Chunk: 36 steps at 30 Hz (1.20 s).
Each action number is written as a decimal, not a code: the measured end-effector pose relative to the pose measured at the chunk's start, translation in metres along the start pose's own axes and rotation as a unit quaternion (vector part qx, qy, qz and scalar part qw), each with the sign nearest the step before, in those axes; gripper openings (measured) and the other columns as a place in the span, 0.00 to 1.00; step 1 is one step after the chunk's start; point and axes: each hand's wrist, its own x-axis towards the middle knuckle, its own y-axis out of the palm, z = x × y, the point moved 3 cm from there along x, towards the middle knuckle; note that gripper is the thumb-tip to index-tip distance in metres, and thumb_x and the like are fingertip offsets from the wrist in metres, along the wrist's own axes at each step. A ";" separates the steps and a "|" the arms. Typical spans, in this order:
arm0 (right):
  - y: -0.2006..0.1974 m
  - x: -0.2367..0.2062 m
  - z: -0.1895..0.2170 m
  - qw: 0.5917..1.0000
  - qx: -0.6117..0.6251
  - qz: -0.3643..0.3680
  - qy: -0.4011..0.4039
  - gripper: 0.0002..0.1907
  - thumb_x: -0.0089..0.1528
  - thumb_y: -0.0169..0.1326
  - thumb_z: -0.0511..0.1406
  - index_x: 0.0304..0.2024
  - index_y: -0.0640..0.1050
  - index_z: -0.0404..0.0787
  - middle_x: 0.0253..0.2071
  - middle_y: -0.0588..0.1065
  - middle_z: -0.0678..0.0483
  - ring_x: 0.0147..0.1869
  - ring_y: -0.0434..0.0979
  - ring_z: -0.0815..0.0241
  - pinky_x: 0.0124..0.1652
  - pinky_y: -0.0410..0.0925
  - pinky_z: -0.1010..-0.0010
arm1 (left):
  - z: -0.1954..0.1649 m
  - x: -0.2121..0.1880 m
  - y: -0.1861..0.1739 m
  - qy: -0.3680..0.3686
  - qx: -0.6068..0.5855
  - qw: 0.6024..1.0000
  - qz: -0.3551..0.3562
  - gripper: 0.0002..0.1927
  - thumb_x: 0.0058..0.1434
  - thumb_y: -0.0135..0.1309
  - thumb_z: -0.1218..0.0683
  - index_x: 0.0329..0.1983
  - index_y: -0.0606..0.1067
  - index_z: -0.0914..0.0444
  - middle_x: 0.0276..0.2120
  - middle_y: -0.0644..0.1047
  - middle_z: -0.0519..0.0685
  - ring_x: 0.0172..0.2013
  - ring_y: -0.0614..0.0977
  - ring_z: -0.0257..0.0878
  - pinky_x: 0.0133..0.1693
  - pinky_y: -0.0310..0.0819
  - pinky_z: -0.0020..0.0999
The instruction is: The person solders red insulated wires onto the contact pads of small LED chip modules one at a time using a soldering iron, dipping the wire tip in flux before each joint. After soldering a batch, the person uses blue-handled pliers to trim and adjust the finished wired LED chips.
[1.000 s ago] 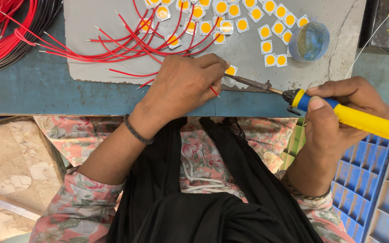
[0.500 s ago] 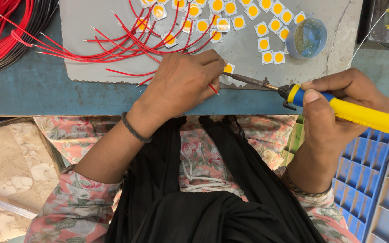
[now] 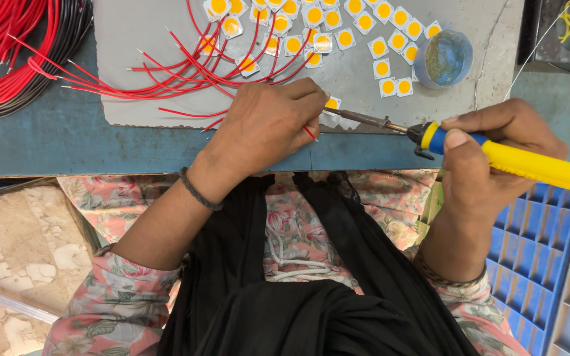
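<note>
Left hand: The left hand rested on the grey mat, fingers curled, pinching a red wire against a small square chip with a yellow centre.
Right hand: The right hand gripped the yellow handle of a soldering iron, thumb pressed on its blue collar.
Iron tip: The metal tip pointed left and met the chip just beside the left fingertips.
Mat: More yellow-centred chips lay in rows across the top, several with red wires attached and fanned leftward.
Nearby: A small round blue container stood near the chips; a bundle of red and black wires lay at far left; blue compartment trays sat at lower right.
</note>
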 end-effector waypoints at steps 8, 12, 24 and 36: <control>0.000 -0.002 0.003 0.999 -0.030 0.028 -0.003 0.17 0.64 0.64 0.40 0.36 0.78 0.28 0.30 0.77 0.51 0.28 0.68 0.70 0.33 0.60 0.82 | -0.001 0.001 0.000 -0.002 -0.003 1.000 0.003 0.06 0.57 0.59 0.59 0.36 0.74 0.63 0.34 0.76 0.48 0.29 0.79 0.51 0.26 0.69 0.45; 0.003 -0.002 0.012 0.997 -0.022 0.073 -0.015 0.15 0.67 0.65 0.37 0.38 0.78 0.29 0.32 0.77 0.49 0.31 0.74 0.67 0.35 0.65 0.81 | -0.001 0.001 0.000 -0.004 0.000 1.000 0.005 0.06 0.57 0.59 0.59 0.36 0.74 0.63 0.34 0.76 0.48 0.29 0.79 0.51 0.27 0.70 0.45; -0.003 -0.004 0.022 0.997 -0.050 0.054 -0.035 0.16 0.67 0.65 0.39 0.37 0.79 0.29 0.32 0.78 0.49 0.29 0.73 0.68 0.33 0.64 0.83 | -0.003 0.001 -0.002 -0.002 -0.004 1.000 0.003 0.07 0.57 0.59 0.59 0.37 0.74 0.63 0.35 0.76 0.48 0.29 0.79 0.52 0.27 0.70 0.46; -0.010 -0.002 0.005 0.999 -0.023 0.013 -0.036 0.15 0.65 0.64 0.38 0.38 0.79 0.28 0.31 0.76 0.47 0.27 0.70 0.67 0.31 0.61 0.81 | -0.003 0.001 -0.001 -0.005 -0.015 1.000 -0.003 0.07 0.57 0.60 0.60 0.37 0.75 0.63 0.36 0.77 0.47 0.30 0.80 0.50 0.28 0.70 0.44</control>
